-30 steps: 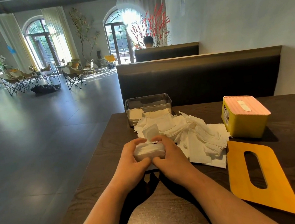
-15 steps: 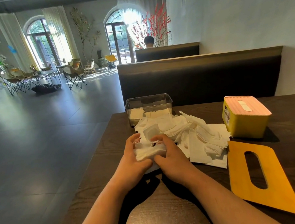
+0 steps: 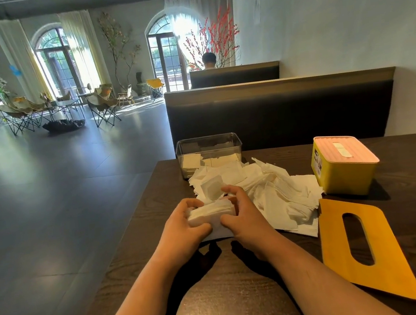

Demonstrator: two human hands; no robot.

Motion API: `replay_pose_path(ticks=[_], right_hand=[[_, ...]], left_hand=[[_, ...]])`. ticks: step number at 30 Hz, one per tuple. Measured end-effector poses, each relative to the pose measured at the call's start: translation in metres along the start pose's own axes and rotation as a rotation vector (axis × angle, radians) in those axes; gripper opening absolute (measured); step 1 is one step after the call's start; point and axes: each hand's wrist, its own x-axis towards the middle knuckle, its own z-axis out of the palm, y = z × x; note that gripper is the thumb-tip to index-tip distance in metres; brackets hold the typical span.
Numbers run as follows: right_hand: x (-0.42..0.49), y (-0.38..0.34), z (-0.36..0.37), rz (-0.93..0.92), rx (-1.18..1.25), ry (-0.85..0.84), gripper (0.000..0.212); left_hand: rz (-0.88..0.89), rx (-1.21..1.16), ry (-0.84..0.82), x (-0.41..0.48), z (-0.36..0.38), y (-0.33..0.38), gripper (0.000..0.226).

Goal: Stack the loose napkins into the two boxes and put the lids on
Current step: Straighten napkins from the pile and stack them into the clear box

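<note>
From my head camera, my left hand and right hand press in on a small wad of napkins from either side, fingers curled round its ends and thumbs on the near face, so the edges square up before it goes into a box. I hold it low, just over the table, at the near edge of the loose pile, so more sheets are within reach. The clear box sits beyond the pile, open, with some napkins already laid inside. The yellow box on the right has its lid on; I judge it done. The orange lid lies flat beside my right arm, ready for the clear box.
</note>
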Motion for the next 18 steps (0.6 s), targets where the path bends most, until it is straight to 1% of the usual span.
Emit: replay_pose_path(ticks=[3,6,8,10,13,18], right_hand=[[-0.002,0.003,0.002,-0.066,-0.105,-0.005,0.074],[-0.004,0.007,0.007,-0.207,-0.344,-0.053,0.074],[-0.002,0.01,0.009,-0.222,-0.47,-0.025,0.07],[0.0,0.012,0.008,-0.2,-0.54,0.028,0.069],[0.002,0.012,0.005,-0.142,-0.53,0.057,0.061],[0.003,0.01,0.004,-0.133,-0.412,0.135,0.031]], left_hand=[[0.016,0.021,0.005,0.0,0.001,0.0,0.038],[0.043,0.036,0.023,0.0,0.002,-0.001,0.041],[0.053,0.048,0.04,0.001,0.002,-0.003,0.043],[0.056,0.043,0.046,0.001,0.002,-0.004,0.044],[0.047,0.046,0.049,0.001,0.001,-0.004,0.047],[0.013,0.061,0.062,0.003,0.001,-0.003,0.05]])
